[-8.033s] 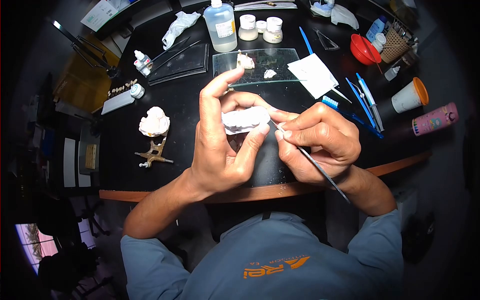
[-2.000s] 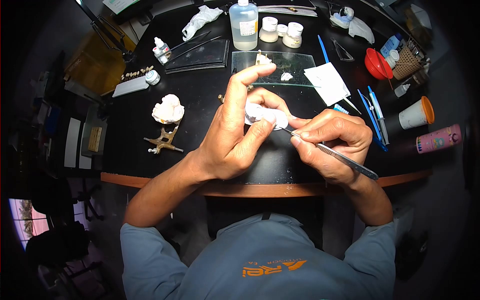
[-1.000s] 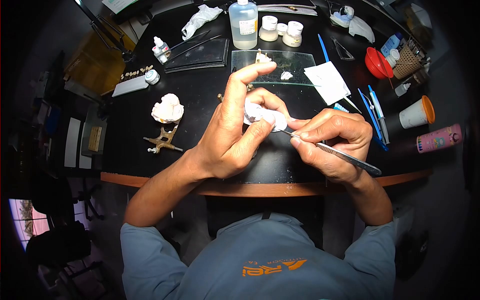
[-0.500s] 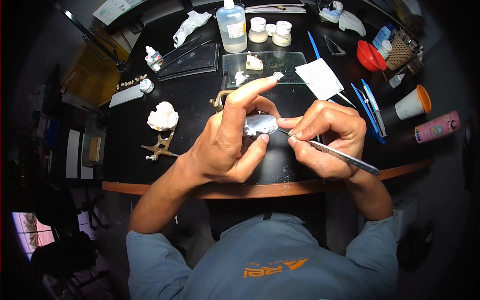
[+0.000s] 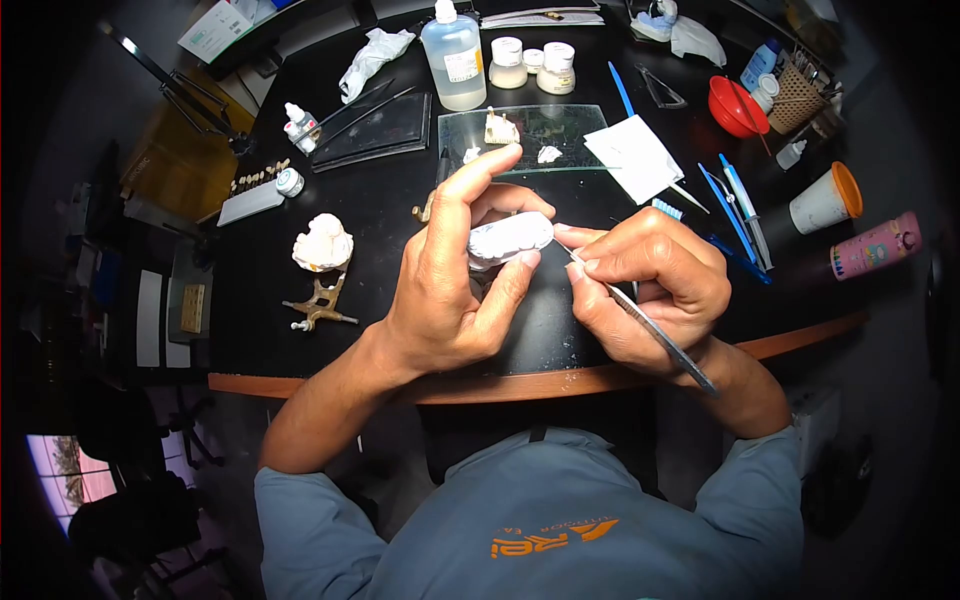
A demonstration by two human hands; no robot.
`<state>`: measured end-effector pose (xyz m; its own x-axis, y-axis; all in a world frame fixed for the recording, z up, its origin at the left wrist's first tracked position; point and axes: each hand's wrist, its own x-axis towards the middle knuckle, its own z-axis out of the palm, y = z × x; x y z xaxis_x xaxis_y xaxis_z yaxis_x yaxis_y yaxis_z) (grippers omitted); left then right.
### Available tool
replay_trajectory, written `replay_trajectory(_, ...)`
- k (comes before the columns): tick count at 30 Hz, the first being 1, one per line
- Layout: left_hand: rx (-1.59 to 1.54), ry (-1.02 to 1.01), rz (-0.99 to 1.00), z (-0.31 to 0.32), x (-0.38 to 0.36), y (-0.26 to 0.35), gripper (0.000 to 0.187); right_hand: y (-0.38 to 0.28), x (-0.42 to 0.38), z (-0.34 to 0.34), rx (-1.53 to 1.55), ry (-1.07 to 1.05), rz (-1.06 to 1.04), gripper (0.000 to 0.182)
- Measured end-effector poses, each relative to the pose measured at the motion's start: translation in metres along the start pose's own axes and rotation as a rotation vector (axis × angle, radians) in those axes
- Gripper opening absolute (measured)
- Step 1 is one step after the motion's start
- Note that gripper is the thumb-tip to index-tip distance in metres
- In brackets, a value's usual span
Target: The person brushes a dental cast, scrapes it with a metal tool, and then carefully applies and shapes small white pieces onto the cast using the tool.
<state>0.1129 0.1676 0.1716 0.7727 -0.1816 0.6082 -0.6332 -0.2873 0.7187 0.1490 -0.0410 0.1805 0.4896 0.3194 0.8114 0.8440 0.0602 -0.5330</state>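
Note:
A white plaster dental model (image 5: 511, 238) is in my left hand (image 5: 446, 272), gripped between the thumb below and the curled fingers behind, while the index finger sticks up. My right hand (image 5: 668, 285) pinches a slim metal dental carver (image 5: 660, 338) like a pen. The carver's tip points at the model's right end; whether it touches cannot be made out. Behind my left hand a brass-coloured articulator part (image 5: 424, 212) is mostly hidden. To the left, another plaster model (image 5: 323, 243) sits on a brass articulator (image 5: 320, 304).
Beyond my hands lies a glass slab (image 5: 575, 125) with a small tooth model (image 5: 501, 128). A large bottle (image 5: 456, 65) and jars (image 5: 555, 70) stand behind it. Rightward are a white paper pad (image 5: 640, 160), blue-handled tools (image 5: 735, 210), a red bowl (image 5: 737, 108) and a cup (image 5: 825, 198).
My left hand has turned the plaster model, so a brighter white side faces up. The carver's handle now slants more steeply, and its rear end has swung down and left.

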Motion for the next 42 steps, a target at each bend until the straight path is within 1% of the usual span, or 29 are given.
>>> replay_trajectory(5, 0.053, 0.031, 0.043, 0.006, -0.001, -0.002, 0.072, 0.001, -0.001, 0.002, -0.040, 0.011, -0.018, 0.015)
replay_trajectory(8, 0.053, 0.055, 0.028, 0.010, -0.003, 0.000, 0.072, 0.002, -0.001, 0.001, -0.064, -0.006, -0.036, 0.015)
replay_trajectory(11, 0.099, 0.077, 0.086, 0.011, -0.004, -0.004, 0.073, 0.001, -0.001, 0.001, -0.082, -0.014, -0.038, 0.015)
replay_trajectory(14, 0.063, 0.079, 0.070, 0.011, -0.004, -0.003, 0.074, 0.001, 0.000, 0.002, -0.097, -0.013, -0.047, 0.015)
replay_trajectory(17, 0.119, 0.061, 0.073, 0.007, -0.001, 0.002, 0.073, 0.003, 0.002, -0.001, -0.047, -0.014, -0.020, 0.015)
replay_trajectory(19, 0.196, 0.044, 0.188, 0.004, 0.002, -0.002, 0.072, 0.005, 0.006, -0.008, -0.046, 0.015, 0.000, 0.015)
replay_trajectory(20, 0.217, 0.002, 0.227, 0.002, 0.004, 0.000, 0.074, 0.007, 0.009, -0.012, -0.048, 0.032, 0.005, 0.015)
replay_trajectory(21, 0.268, -0.044, 0.342, -0.001, 0.009, 0.000, 0.077, 0.011, 0.012, -0.020, -0.046, 0.023, 0.046, 0.014)
replay_trajectory(23, 0.325, -0.086, 0.358, -0.003, 0.008, 0.004, 0.074, 0.012, 0.015, -0.032, 0.007, 0.055, 0.232, 0.014)
replay_trajectory(24, 0.313, -0.086, 0.354, -0.004, 0.009, 0.005, 0.073, 0.015, 0.016, -0.045, -0.057, -0.002, 0.289, 0.014)
replay_trajectory(25, 0.300, -0.082, 0.345, -0.005, 0.009, 0.004, 0.073, 0.015, 0.011, -0.050, 0.005, 0.020, 0.391, 0.011)
replay_trajectory(26, 0.290, -0.038, 0.369, -0.005, 0.010, 0.004, 0.077, 0.018, 0.007, -0.057, -0.089, -0.004, 0.397, 0.010)
replay_trajectory(27, 0.198, -0.017, 0.276, -0.003, 0.005, -0.001, 0.073, 0.018, 0.000, -0.064, -0.178, -0.030, 0.401, 0.009)
replay_trajectory(28, 0.193, 0.007, 0.261, -0.004, 0.004, -0.003, 0.072, 0.016, -0.006, -0.073, -0.267, -0.101, 0.417, 0.008)
replay_trajectory(29, 0.188, 0.033, 0.249, -0.006, 0.005, -0.004, 0.071, 0.011, -0.011, -0.079, -0.380, -0.182, 0.371, 0.008)
replay_trajectory(31, 0.177, 0.055, 0.272, -0.009, 0.007, -0.004, 0.070, 0.003, -0.025, -0.085, -0.434, -0.257, 0.368, 0.007)
replay_trajectory(33, 0.233, 0.044, 0.283, -0.014, 0.008, 0.001, 0.065, -0.002, -0.036, -0.090, -0.574, -0.335, 0.221, 0.011)
replay_trajectory(35, 0.218, 0.059, 0.269, -0.016, 0.009, 0.002, 0.066, 0.000, -0.051, -0.093, -0.613, -0.329, 0.176, 0.015)
replay_trajectory(37, 0.182, 0.104, 0.310, -0.015, 0.011, -0.001, 0.067, 0.000, -0.057, -0.098, -0.696, -0.372, 0.106, 0.018)
replay_trajectory(39, 0.194, 0.097, 0.324, -0.016, 0.012, -0.002, 0.066, -0.004, -0.057, -0.102, -0.788, -0.459, 0.087, 0.017)
replay_trajectory(42, 0.196, 0.066, 0.320, -0.018, 0.012, -0.005, 0.065, 0.000, -0.057, -0.104, -0.837, -0.523, -0.015, 0.018)
